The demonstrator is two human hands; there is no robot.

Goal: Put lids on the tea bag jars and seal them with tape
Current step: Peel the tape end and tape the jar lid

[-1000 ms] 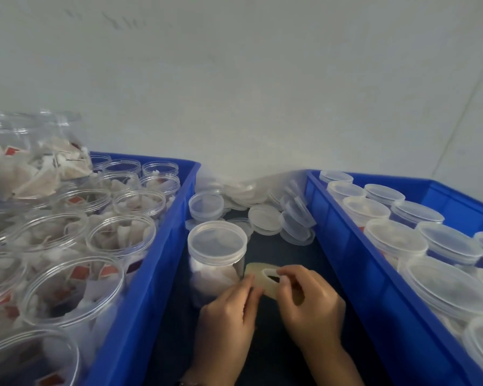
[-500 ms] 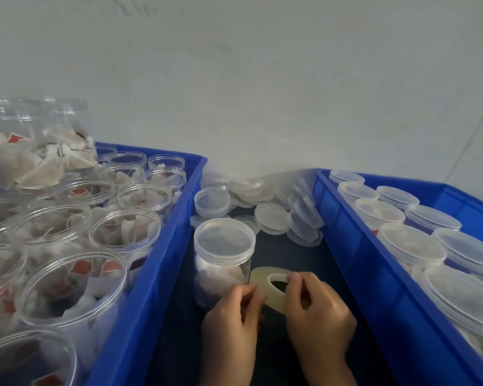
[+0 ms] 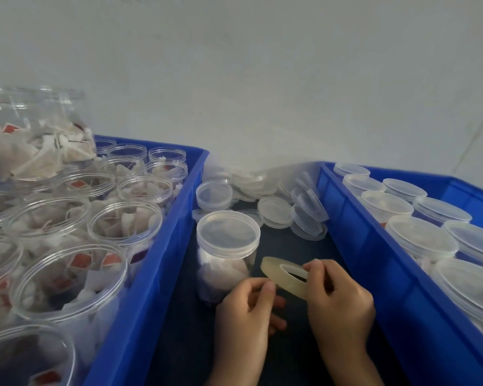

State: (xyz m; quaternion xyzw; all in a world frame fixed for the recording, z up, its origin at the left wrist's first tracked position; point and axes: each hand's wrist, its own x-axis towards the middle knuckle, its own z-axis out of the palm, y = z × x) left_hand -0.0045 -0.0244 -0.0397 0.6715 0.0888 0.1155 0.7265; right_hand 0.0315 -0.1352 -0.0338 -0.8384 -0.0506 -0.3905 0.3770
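Now, head view, one line per thing:

Right hand (image 3: pixel 339 299): it is gripping the tape roll (image 3: pixel 283 274) at the roll's near right side, fingers curled round the rim, with one fingertip seeming to dip into the centre hole.

Left hand (image 3: pixel 246 310): it is sitting just left of the roll, fingers curled and thumb pressing against the forefinger at the roll's near left edge; whether a loose tape end is being pinched there cannot be told.

Tape roll: it is being held tilted above the dark table (image 3: pixel 290 358), just right of the lidded jar (image 3: pixel 226 252) and between the two hands.

Lidded jar: it is standing upright on the table between the two crates, tea bags showing through its clear wall, its lid on top.

Left blue crate (image 3: pixel 162 246): it is holding open jars (image 3: pixel 124 221) filled with tea bags, none with lids.

Right blue crate (image 3: pixel 379 263): it is holding closed jars (image 3: pixel 421 238) in rows.

Loose lids (image 3: pixel 275 211): they are lying in a pile at the far end of the table, between the crates.
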